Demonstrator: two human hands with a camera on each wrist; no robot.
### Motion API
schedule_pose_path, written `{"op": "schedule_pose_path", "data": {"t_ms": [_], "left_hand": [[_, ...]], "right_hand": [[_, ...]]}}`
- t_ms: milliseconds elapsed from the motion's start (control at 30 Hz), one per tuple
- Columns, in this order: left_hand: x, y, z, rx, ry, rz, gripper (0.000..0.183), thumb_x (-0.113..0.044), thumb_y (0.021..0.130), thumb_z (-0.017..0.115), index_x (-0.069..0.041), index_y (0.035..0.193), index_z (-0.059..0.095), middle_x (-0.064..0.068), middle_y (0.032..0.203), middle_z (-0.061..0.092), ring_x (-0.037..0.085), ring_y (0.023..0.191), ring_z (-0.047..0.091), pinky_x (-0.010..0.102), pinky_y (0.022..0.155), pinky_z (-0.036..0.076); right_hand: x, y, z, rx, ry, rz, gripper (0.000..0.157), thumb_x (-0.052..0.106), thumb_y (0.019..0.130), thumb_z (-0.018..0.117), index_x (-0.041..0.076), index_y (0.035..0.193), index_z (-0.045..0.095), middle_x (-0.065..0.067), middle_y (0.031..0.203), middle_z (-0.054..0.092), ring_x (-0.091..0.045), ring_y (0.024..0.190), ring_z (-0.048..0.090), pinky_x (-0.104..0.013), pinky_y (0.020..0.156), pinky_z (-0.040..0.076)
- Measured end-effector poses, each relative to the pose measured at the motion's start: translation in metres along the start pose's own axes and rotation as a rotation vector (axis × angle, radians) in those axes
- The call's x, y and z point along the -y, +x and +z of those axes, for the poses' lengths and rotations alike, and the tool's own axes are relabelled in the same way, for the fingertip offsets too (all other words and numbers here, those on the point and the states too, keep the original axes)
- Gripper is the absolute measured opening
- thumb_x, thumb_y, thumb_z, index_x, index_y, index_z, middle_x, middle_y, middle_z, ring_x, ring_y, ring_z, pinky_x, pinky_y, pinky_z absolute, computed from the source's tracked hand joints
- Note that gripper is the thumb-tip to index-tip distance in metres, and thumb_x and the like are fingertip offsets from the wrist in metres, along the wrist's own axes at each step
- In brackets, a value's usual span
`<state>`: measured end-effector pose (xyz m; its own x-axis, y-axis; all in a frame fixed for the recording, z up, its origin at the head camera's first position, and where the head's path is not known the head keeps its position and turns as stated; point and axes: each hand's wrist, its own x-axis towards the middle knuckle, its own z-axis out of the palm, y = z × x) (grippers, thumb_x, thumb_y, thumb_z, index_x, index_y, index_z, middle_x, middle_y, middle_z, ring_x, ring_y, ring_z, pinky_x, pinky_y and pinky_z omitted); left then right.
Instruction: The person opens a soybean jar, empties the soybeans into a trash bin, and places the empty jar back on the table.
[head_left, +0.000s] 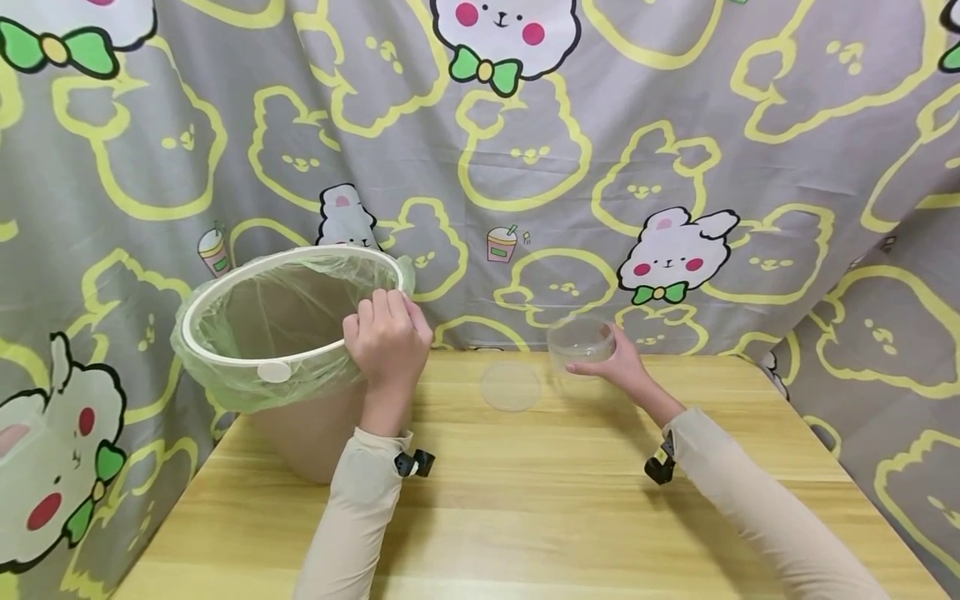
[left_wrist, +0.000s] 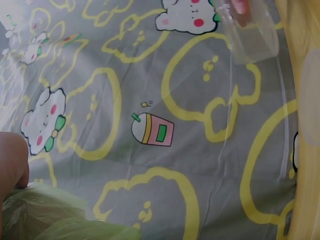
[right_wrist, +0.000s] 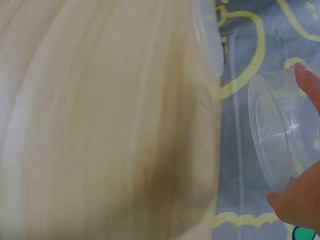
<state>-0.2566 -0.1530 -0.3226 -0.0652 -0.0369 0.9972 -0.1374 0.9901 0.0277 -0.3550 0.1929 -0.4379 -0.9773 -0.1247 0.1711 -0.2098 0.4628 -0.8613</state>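
Note:
My left hand grips the white rim ring of a beige trash bin, its fingers curled over the right edge. A thin green bag lines the bin and hangs over its outside. My right hand holds a round clear plastic container between thumb and fingers, above the far part of the table. In the right wrist view the container shows its round base, clear of the tabletop. A clear round lid lies flat on the table between the hands.
The wooden table carries the bin at its left side. A grey curtain with yellow outlines and white cartoon animals hangs right behind the table and along both sides. Small black cameras sit on both wrists.

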Motion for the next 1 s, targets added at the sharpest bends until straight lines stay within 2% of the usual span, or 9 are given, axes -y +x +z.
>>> {"op": "schedule_pose_path", "data": {"t_ms": [233, 400, 567, 900, 1000], "left_hand": [[-0.002, 0.001, 0.003, -0.023, -0.007, -0.021, 0.026, -0.012, 0.091, 0.061, -0.004, 0.067, 0.054, 0.010, 0.064, 0.049, 0.030, 0.061, 0.047, 0.040, 0.061, 0.035], [-0.001, 0.000, 0.002, -0.023, -0.016, -0.018, 0.025, -0.011, 0.090, 0.061, -0.003, 0.067, 0.053, 0.010, 0.064, 0.049, 0.031, 0.061, 0.048, 0.041, 0.059, 0.035], [0.000, -0.003, 0.000, -0.028, -0.016, -0.010, 0.026, -0.010, 0.089, 0.062, -0.003, 0.066, 0.052, 0.010, 0.064, 0.048, 0.031, 0.060, 0.047, 0.041, 0.059, 0.035], [0.001, -0.001, 0.001, -0.013, -0.001, -0.003, 0.027, -0.013, 0.092, 0.060, -0.005, 0.068, 0.051, 0.009, 0.065, 0.048, 0.031, 0.061, 0.048, 0.041, 0.060, 0.036], [0.001, -0.001, 0.001, -0.017, 0.002, -0.001, 0.026, -0.013, 0.090, 0.063, -0.005, 0.068, 0.051, 0.009, 0.065, 0.048, 0.031, 0.061, 0.048, 0.041, 0.059, 0.035]], "right_hand": [[-0.013, 0.001, 0.005, 0.023, -0.071, 0.059, 0.126, 0.035, 0.069, 0.095, 0.004, 0.162, 0.016, -0.028, 0.161, 0.029, -0.047, 0.145, 0.035, -0.058, 0.119, 0.032], [-0.018, -0.003, 0.009, 0.017, -0.056, 0.056, 0.124, 0.031, 0.068, 0.095, 0.000, 0.160, 0.018, -0.031, 0.158, 0.031, -0.049, 0.143, 0.036, -0.060, 0.117, 0.033], [-0.022, -0.010, 0.016, 0.042, -0.041, 0.099, 0.124, 0.030, 0.068, 0.096, 0.002, 0.160, 0.018, -0.031, 0.159, 0.029, -0.049, 0.143, 0.036, -0.059, 0.118, 0.033], [-0.025, -0.013, 0.022, 0.064, -0.012, 0.088, 0.120, 0.026, 0.071, 0.094, 0.001, 0.160, 0.017, -0.033, 0.160, 0.027, -0.049, 0.149, 0.029, -0.058, 0.121, 0.026], [-0.026, -0.012, 0.022, 0.076, 0.000, 0.059, 0.117, 0.022, 0.070, 0.095, 0.001, 0.159, 0.022, -0.034, 0.159, 0.027, -0.051, 0.149, 0.027, -0.060, 0.121, 0.025]]}}
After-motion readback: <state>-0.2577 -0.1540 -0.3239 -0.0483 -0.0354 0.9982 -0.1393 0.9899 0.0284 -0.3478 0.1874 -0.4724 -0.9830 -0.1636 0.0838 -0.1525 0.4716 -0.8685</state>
